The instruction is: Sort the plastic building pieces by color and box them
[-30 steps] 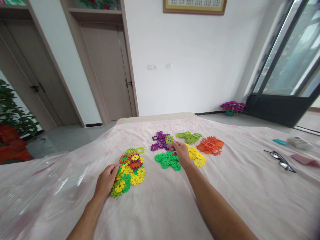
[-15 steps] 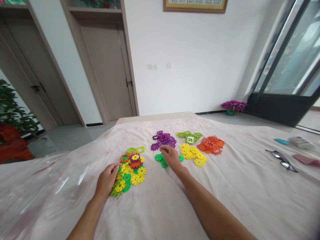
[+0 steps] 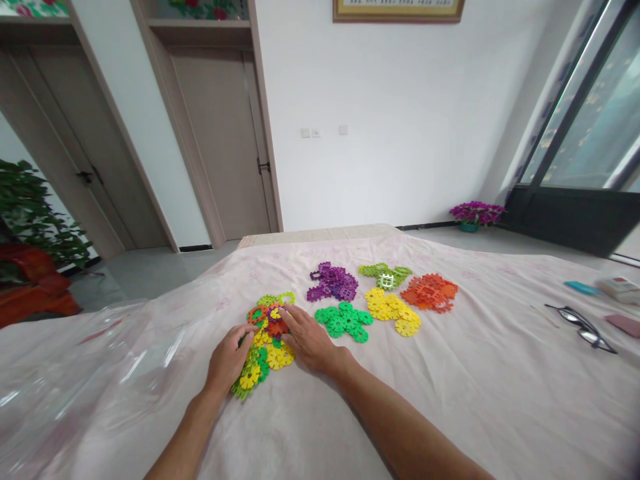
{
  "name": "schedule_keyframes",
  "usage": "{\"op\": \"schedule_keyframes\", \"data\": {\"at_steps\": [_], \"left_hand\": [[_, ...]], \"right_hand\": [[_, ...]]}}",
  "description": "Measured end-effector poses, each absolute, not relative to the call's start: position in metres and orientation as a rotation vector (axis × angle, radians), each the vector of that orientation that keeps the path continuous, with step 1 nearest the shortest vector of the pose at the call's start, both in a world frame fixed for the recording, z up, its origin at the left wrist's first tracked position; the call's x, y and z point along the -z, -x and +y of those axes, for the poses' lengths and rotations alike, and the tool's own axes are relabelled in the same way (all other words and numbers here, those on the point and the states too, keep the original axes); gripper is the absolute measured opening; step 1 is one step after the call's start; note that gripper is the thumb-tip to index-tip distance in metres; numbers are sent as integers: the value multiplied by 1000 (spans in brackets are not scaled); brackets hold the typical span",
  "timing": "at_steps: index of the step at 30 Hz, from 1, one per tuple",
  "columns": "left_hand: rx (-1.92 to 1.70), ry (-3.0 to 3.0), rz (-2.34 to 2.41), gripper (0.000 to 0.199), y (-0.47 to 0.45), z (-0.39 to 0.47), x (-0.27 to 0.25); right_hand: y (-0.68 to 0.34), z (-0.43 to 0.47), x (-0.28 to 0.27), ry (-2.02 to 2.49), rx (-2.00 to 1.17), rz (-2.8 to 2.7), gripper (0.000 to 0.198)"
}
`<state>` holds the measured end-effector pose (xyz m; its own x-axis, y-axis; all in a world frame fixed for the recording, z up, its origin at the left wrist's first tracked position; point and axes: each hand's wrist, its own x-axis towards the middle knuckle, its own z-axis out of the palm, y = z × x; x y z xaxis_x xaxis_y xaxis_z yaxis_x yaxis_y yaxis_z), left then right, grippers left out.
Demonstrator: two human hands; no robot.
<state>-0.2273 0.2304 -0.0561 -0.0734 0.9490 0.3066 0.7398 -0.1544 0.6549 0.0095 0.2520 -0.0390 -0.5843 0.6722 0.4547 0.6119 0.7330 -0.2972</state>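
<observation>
A mixed heap of plastic snowflake-shaped building pieces [image 3: 280, 358], in yellow, green, orange and purple, lies between my hands. At its left edge rests my left hand [image 3: 230, 360], fingers bent against the pieces, thumb and forefinger apart. My right hand [image 3: 311, 339] reaches over the heap's right side with its fingers spread, touching pieces near an orange one [image 3: 277, 329]; some pieces are hidden beneath it. Sorted by colour beyond are green discs [image 3: 345, 321], yellow discs [image 3: 393, 310], purple pieces [image 3: 334, 283], light green pieces [image 3: 397, 275] and orange-red pieces [image 3: 430, 292].
A pale cloth [image 3: 475, 380] covers the table. Crumpled clear plastic [image 3: 125, 360] lies on the left. Toward the right are eyeglasses [image 3: 580, 327], a blue item [image 3: 583, 288], a white box-like item [image 3: 620, 293] and a dark pink item [image 3: 623, 325].
My right hand has moved left from the green discs onto the mixed heap, its fingers spreading. The green pile now shows whole. My left hand stays at the heap's left edge.
</observation>
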Motion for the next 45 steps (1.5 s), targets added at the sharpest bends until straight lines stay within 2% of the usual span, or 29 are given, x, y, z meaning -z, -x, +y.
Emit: {"op": "schedule_keyframes", "data": {"at_steps": [6,10,14,24,27,33,35,38,45], "left_hand": [[-1082,-1965,1706,35,215,229,55],[-1093,-1922,1665,36,208,226,51],[-1125,-1913,1592,37,201,224,48],[-1193,-1954,1643,37,198,222,46],[-1247,-2093,1695,34,199,219,43],[-1298,-2572,1679,22,177,193,19],[-1256,-2646,1687,21,160,182,13],[-1078,-2624,1847,20,135,168,17],[-731,-2552,2148,36,119,162,41]], "right_hand": [[-10,255,34,913,-161,-2385,30],[-10,258,35,1099,-130,-2192,28],[-9,263,41,1035,-70,-2216,42],[-11,261,44,992,-256,-2203,15],[-12,259,46,971,-275,-2185,13],[-13,257,46,1057,-231,-2092,23],[-14,257,46,1015,-196,-2107,30],[-15,257,44,934,-250,-2203,21],[-17,255,41,963,-411,-2134,23]]}}
